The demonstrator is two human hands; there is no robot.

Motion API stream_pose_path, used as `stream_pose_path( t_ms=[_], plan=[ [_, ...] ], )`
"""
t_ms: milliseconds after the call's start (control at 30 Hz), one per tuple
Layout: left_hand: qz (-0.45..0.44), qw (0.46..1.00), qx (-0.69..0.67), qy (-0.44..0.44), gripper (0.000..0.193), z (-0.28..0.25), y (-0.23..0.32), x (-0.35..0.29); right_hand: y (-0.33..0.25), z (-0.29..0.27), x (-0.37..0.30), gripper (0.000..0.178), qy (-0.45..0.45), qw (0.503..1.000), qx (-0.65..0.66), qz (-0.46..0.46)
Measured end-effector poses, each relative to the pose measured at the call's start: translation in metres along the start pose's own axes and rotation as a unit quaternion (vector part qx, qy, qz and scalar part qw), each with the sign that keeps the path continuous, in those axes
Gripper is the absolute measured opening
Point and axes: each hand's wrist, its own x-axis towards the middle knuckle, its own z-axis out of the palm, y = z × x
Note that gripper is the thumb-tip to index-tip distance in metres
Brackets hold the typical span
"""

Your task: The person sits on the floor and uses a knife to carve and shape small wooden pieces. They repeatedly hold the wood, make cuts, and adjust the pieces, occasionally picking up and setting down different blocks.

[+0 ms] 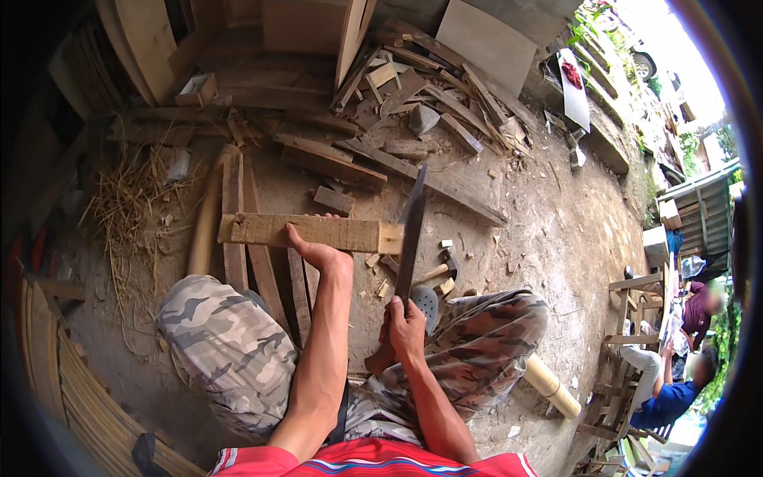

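My left hand (316,250) grips the near edge of a short wooden plank (310,231) that lies crosswise over longer boards (238,238) on the ground. My right hand (404,326) is closed around the handle of a long dark machete (411,234). Its blade points away from me and stands against the plank's right end. Pale wood chips (381,274) lie on the dirt just below that end. My knees in camouflage trousers (230,342) frame both arms.
A heap of scrap wood (429,103) and a grey stone (423,119) lie beyond the plank. Dry straw (127,207) is at the left, bamboo strips (71,389) at the lower left, a pale pole (552,387) by my right knee. People sit at wooden frames (636,318) on the right.
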Motion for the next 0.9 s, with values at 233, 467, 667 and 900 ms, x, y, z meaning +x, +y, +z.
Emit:
stream_pose_path(
  t_ms=[233,467,667,900],
  plan=[
    [0.008,1.000,0.000,0.005,0.060,-0.003,0.004,0.005,-0.001,0.000,0.000,0.029,0.034,0.995,0.072,-0.061],
    [0.020,1.000,0.019,0.005,0.063,-0.002,0.002,0.003,-0.001,0.004,-0.005,0.031,0.022,0.997,0.063,-0.037],
    [0.035,0.999,0.035,0.016,0.069,-0.004,0.001,-0.006,-0.001,0.005,-0.005,0.031,-0.035,0.999,0.014,0.010],
    [0.043,0.997,0.052,0.021,0.071,-0.002,0.002,-0.005,-0.001,0.005,-0.004,0.030,-0.044,0.997,-0.055,0.026]
  ],
)
